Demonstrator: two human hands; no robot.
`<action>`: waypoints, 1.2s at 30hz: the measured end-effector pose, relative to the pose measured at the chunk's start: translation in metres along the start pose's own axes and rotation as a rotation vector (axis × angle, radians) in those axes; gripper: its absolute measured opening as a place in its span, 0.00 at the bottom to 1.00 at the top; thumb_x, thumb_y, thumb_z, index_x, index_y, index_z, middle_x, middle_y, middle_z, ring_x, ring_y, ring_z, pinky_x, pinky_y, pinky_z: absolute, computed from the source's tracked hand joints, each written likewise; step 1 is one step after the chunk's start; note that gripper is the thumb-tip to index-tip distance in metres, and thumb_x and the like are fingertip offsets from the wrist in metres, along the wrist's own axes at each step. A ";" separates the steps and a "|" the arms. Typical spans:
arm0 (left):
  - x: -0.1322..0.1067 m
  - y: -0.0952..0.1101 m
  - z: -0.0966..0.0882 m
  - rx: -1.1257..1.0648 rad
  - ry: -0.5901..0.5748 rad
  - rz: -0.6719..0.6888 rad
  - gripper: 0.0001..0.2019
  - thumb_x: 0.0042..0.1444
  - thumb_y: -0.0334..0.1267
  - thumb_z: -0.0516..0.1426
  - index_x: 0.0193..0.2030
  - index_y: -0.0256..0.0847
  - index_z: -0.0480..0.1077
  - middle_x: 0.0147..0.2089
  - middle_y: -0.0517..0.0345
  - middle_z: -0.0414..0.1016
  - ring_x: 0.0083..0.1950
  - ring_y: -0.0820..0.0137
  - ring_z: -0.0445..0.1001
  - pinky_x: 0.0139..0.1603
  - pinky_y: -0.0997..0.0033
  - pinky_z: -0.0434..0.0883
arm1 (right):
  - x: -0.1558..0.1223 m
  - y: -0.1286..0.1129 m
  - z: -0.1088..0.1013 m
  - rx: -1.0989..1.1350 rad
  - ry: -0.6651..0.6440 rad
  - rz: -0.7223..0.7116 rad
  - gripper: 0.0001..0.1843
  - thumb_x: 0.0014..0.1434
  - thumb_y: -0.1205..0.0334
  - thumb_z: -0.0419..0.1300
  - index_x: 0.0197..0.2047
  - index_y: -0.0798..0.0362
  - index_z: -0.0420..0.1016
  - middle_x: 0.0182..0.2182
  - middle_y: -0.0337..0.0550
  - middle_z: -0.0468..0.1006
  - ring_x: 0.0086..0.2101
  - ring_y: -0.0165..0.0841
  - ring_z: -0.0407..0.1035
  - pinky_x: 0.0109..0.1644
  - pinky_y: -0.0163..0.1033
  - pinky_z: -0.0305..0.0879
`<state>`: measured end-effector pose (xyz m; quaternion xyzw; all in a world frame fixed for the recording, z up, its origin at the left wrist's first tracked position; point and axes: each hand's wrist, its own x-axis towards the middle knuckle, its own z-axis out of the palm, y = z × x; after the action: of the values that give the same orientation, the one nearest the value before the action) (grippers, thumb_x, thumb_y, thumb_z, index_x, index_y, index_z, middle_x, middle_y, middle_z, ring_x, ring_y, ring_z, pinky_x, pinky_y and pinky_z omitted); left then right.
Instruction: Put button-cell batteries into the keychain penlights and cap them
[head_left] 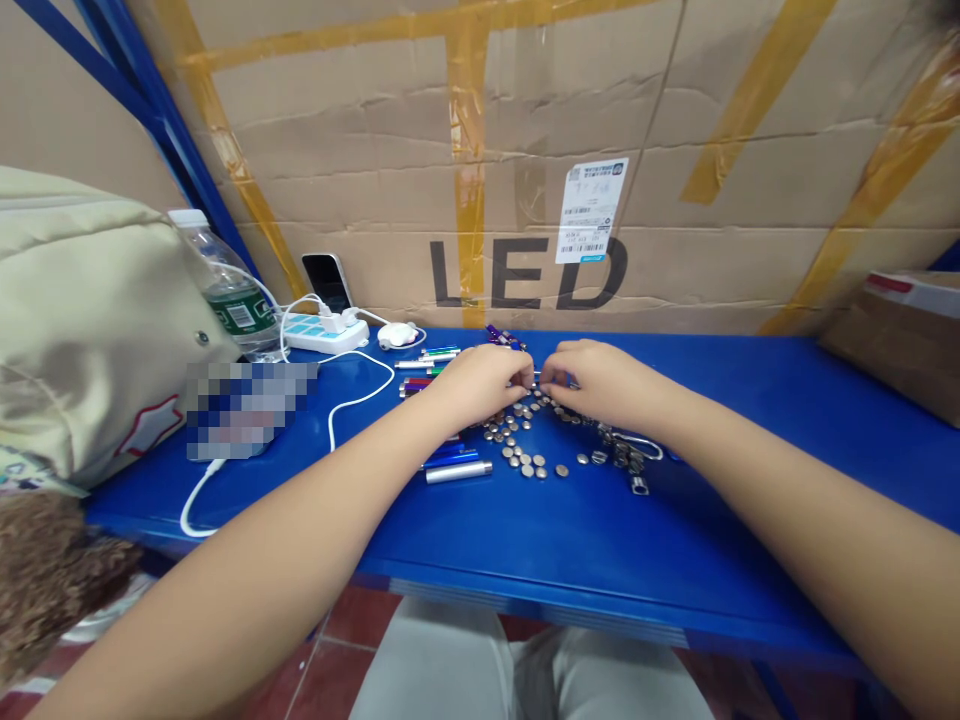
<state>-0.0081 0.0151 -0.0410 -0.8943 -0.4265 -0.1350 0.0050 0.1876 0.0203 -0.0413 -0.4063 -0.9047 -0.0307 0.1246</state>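
My left hand (484, 380) and my right hand (600, 380) meet over the middle of a blue shelf (570, 540), fingers curled and pinched together on a small metal piece I cannot make out. Below them lie several silver button cells (525, 455) in a loose scatter. A silver tube (459, 471) and a blue tube (450, 455) lie just under my left wrist. More coloured small tubes (427, 365) lie behind my left hand. Metal clips and rings (630, 460) lie under my right wrist.
A taped cardboard box marked LED (525, 180) stands behind the shelf. At left are a beige bag (82, 320), a water bottle (225, 285), a power strip (326, 330) with white cables, and a phone (328, 282). A brown box (900, 340) sits at right.
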 end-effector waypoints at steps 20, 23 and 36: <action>0.007 0.006 0.006 0.048 -0.103 -0.134 0.10 0.59 0.39 0.57 0.43 0.40 0.79 0.45 0.50 0.80 0.46 0.61 0.75 0.45 0.65 0.70 | 0.011 -0.012 0.003 0.005 -0.142 0.253 0.11 0.54 0.63 0.60 0.38 0.48 0.82 0.41 0.45 0.80 0.41 0.39 0.72 0.41 0.39 0.64; 0.007 0.005 0.007 0.033 -0.081 -0.151 0.10 0.58 0.39 0.59 0.41 0.40 0.79 0.43 0.51 0.80 0.44 0.62 0.75 0.43 0.67 0.69 | 0.010 -0.008 0.006 0.015 -0.109 0.229 0.10 0.53 0.64 0.60 0.37 0.48 0.81 0.39 0.44 0.79 0.40 0.38 0.71 0.40 0.39 0.63; 0.006 0.000 0.005 0.073 0.013 -0.037 0.12 0.63 0.39 0.55 0.45 0.43 0.79 0.45 0.52 0.79 0.47 0.62 0.74 0.46 0.66 0.69 | -0.002 -0.002 -0.015 0.084 -0.147 0.137 0.08 0.54 0.67 0.61 0.34 0.49 0.82 0.38 0.42 0.79 0.41 0.36 0.72 0.44 0.38 0.64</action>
<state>-0.0030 0.0200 -0.0442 -0.8845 -0.4478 -0.1254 0.0379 0.1904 0.0152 -0.0273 -0.4630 -0.8818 0.0456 0.0766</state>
